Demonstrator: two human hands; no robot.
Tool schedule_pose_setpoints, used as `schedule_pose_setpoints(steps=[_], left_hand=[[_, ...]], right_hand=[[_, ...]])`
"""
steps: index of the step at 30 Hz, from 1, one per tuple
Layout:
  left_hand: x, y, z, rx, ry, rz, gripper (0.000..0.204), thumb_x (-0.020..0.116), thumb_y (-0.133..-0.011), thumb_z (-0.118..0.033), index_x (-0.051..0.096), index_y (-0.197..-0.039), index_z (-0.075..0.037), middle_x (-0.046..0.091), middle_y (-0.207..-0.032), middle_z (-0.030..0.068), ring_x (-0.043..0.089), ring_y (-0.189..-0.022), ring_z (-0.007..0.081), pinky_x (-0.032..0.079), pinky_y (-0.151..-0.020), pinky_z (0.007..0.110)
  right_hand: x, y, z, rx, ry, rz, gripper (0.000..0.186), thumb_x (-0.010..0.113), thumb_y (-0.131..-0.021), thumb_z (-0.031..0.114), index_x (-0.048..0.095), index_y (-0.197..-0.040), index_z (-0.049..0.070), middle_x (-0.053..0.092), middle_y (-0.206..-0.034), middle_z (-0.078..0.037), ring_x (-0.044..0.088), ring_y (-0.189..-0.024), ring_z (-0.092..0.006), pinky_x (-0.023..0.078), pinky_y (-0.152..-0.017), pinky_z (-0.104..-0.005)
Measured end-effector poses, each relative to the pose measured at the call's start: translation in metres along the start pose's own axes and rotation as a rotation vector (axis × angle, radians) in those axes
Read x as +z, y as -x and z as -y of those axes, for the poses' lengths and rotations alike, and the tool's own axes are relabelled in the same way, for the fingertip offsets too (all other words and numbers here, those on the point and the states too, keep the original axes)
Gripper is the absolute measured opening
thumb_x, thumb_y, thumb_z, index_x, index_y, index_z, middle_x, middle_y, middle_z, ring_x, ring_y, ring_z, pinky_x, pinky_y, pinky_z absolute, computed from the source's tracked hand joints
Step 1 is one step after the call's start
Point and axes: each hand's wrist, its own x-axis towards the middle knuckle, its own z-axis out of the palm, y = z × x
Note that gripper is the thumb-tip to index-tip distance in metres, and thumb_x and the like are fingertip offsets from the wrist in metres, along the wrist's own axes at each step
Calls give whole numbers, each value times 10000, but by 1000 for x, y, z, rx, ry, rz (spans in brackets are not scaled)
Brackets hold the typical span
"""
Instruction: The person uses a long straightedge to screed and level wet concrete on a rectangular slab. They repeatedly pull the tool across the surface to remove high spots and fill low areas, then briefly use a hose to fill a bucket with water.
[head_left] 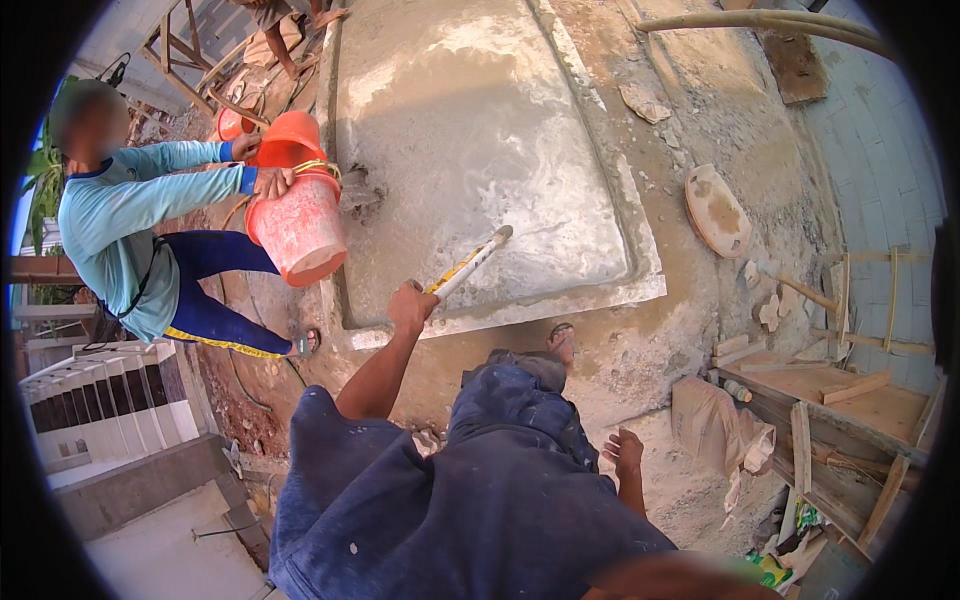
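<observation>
My left hand (410,306) is closed around the near end of a short white pole (470,268) with yellow markings. Its greyish tip hangs over the wet cement slab (440,180), and I cannot tell whether it touches the surface. My right hand (625,450) hangs low at my side, fingers loosely apart, holding nothing. At the slab's left edge a co-worker (125,235) in a light blue shirt grips two orange buckets; the nearer bucket (300,230) is tilted and smeared with cement. What is inside the buckets is hidden.
A raised rim (510,312) borders the slab. To the right lie a cement-stained basin (718,212), a wooden-handled tool (800,290) and a paper sack (705,415) beside a wooden bench (800,385). Another person's legs (280,45) show at the far left.
</observation>
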Motion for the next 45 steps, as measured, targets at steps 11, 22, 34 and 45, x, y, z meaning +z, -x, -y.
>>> schedule_pose_setpoints(steps=[11,22,34,45], left_hand=[[21,41,-35,-112,-95,83,400,724,-681,-361,703,-985,-101,711,-950,152,688,-899,320,537,-778,425],[38,56,-47,164,-328,53,362,697,-764,-301,635,-1054,-93,682,-949,168,680,-864,352,532,-712,478],[89,159,-129,277,-118,-460,518,738,-713,-162,562,-1188,-54,488,-1233,175,468,-1151,327,388,-950,445],[310,321,-235,-335,671,238,367,569,-845,-330,685,-1041,-43,654,-1054,260,617,-1041,407,492,-889,435]], right_hand=[[-78,-30,98,-33,-77,-117,380,526,-946,233,509,-1270,36,616,-1035,-140,617,-766,-238,542,-597,-370],[-110,-44,98,-240,413,-29,340,541,-929,241,574,-1164,-2,632,-943,-122,614,-741,-233,521,-624,-374],[-177,-169,266,-231,556,70,296,548,-923,242,601,-1073,-8,624,-833,-90,571,-616,-181,497,-529,-345],[-260,-247,461,-336,488,121,364,523,-936,265,528,-1207,22,603,-969,-113,593,-664,-230,543,-548,-368]])
